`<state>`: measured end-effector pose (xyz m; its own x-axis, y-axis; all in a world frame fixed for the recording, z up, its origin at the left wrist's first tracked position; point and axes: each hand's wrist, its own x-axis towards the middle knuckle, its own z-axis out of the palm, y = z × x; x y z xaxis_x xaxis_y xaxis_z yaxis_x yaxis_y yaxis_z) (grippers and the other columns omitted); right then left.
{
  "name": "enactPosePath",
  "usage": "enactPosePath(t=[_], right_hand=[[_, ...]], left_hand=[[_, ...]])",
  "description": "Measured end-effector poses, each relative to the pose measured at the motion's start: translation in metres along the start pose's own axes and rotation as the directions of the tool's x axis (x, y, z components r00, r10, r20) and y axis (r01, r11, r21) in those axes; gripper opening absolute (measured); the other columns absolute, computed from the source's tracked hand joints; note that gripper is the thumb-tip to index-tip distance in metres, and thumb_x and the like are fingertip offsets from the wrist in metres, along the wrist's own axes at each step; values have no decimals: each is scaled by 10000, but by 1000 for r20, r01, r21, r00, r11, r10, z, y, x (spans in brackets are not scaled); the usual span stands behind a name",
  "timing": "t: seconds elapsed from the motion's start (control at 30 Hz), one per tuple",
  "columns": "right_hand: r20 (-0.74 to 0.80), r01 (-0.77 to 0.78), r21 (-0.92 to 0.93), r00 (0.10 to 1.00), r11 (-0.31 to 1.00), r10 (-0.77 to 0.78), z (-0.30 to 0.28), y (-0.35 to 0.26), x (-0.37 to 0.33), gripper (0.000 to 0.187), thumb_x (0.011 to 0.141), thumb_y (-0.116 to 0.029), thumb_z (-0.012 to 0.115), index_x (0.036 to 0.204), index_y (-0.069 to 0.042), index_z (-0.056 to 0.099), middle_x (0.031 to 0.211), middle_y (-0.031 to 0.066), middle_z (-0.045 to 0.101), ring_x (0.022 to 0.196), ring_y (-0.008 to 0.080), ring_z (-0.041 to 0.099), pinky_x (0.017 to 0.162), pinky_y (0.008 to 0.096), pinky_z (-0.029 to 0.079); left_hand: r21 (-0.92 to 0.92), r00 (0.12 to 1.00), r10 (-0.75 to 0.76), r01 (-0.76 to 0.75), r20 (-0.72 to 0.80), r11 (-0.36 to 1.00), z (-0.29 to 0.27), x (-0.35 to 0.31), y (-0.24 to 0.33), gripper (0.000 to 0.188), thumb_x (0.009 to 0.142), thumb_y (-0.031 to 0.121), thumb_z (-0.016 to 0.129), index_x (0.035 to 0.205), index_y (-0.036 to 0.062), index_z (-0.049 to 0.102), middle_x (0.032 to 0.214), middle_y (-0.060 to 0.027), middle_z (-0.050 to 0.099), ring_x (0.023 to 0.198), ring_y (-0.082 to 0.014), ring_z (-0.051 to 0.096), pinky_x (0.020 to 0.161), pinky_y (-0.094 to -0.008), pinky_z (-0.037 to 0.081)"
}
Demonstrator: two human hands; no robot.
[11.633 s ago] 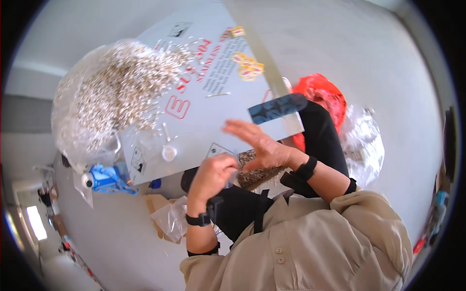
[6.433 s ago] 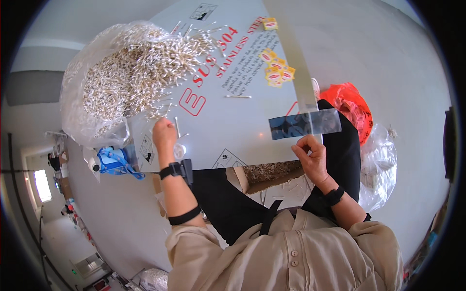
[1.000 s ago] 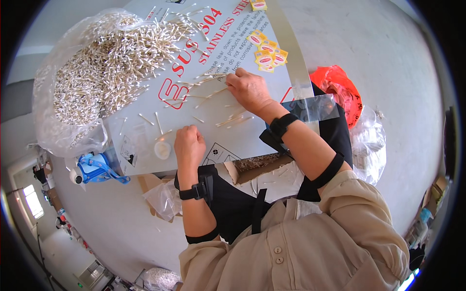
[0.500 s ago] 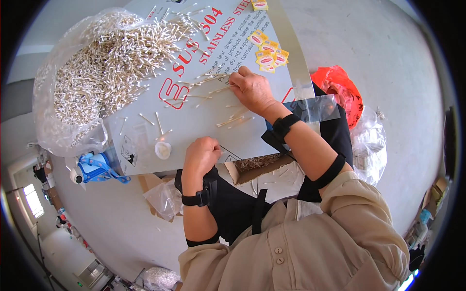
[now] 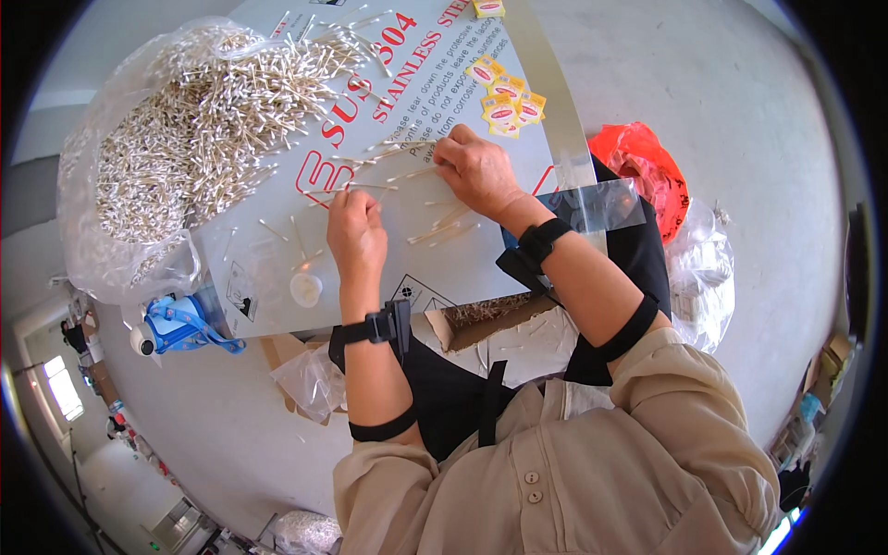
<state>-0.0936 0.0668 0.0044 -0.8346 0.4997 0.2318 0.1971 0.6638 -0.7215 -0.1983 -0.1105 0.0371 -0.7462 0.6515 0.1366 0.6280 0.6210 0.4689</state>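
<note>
My left hand (image 5: 359, 231) reaches over the table with its fingers curled and closed at a cotton swab (image 5: 377, 187). Farther right, my right hand (image 5: 479, 171) is closed, its fingertips against the ends of several cotton swabs (image 5: 412, 173) that stick out leftward. More loose cotton swabs (image 5: 449, 231) lie just below the right hand. A large clear plastic bag (image 5: 79, 199) at the left spills a heap of cotton swabs (image 5: 185, 139) onto the table. Beside my left forearm stands a small white round cup (image 5: 306, 290). What sits inside both hands' fingers is partly hidden.
Yellow-and-white small cards (image 5: 504, 97) lie at the far right of the film-covered metal tabletop (image 5: 277, 314). A blue bottle with a strap (image 5: 176, 324) is at the left edge. Below the near edge is an open cardboard box (image 5: 481, 324). A red plastic bag (image 5: 647, 171) stands right.
My left hand has moved up and away from the table's near edge to the scattered swabs. My right hand has stayed almost in place, still closed.
</note>
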Motion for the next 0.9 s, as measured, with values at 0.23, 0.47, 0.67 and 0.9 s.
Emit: enactPosePath(t=[0.23, 0.47, 0.67, 0.9], right_hand=[[-20, -7, -22, 1000, 1000, 6, 2, 2, 1, 55, 809, -112, 640, 848, -103, 601, 882, 70, 573, 773, 295, 622, 659, 398, 510], [-1, 9, -12, 1000, 1000, -9, -2, 3, 0, 55, 817, -124, 641, 849, -105, 601, 889, 68, 574, 794, 297, 624, 675, 402, 511], [27, 28, -4, 999, 1000, -28, -4, -1, 0, 19, 841, -131, 621, 852, -122, 632, 886, 76, 575, 795, 297, 631, 660, 409, 515], [39, 98, -7, 994, 995, -98, -11, 8, -8, 38, 825, -125, 623, 793, -108, 609, 859, 88, 568, 745, 307, 624, 620, 418, 504]], left_hand=[[-133, 1000, -1, 4, 17, 991, -24, -47, 3, 121, 761, -40, 655, 822, 12, 564, 803, -118, 560, 751, -321, 569, 673, -389, 465], [-341, 978, 26, 47, 206, 939, -23, -38, 15, 212, 761, -36, 665, 966, 1, 625, 873, -120, 576, 851, -300, 594, 745, -366, 500], [186, 978, 200, -185, -63, 965, 1, 22, -2, 218, 763, -40, 655, 968, 31, 628, 905, -97, 570, 954, -317, 536, 821, -415, 468], [209, 990, 129, -114, -60, 971, 19, 30, -6, 101, 751, -31, 625, 810, 36, 577, 866, -117, 587, 878, -335, 548, 752, -436, 459]])
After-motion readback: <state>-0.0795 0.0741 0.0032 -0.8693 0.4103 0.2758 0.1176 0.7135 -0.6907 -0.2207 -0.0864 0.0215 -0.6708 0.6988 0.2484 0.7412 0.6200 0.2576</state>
